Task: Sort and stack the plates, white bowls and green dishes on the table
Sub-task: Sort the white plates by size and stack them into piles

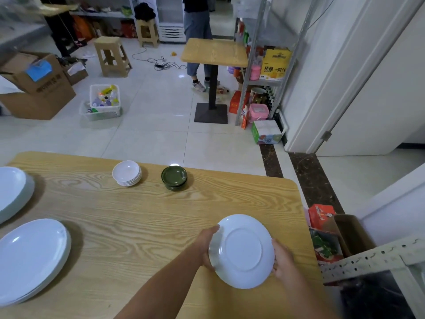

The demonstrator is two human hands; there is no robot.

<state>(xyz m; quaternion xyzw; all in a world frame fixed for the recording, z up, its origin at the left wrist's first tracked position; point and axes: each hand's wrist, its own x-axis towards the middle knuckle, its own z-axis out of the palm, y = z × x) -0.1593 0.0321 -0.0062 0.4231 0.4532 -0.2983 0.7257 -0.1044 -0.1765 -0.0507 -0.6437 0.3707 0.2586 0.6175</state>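
Both hands are closed on one round white plate (243, 250), held near the right edge of the desk (142, 217) toward its near side. The left hand (208, 246) grips the plate's left rim and the right hand (281, 261) grips its right rim. The plate is turned so that its underside, with the raised foot ring, faces the camera; whether its lower edge touches the desk or is just clear of it cannot be told.

The sorting looks well advanced. Near the far edge of the desk stands a stack of white bowls (127, 173), nested one in another, and just to its right, apart from it, a stack of green dishes (174, 177). At the left edge lie two piles of large white oval plates: one at the near left corner (32, 259), the other further back and partly cut off by the frame (12, 192).

No loose bowl or green dish shows anywhere on the desk, so those two groups seem finished. What is left, as far as can be seen, is the plate in hand, which has no matching pile in view. It probably needs turning face up and a spot of its own, or a place on one of the plate piles.
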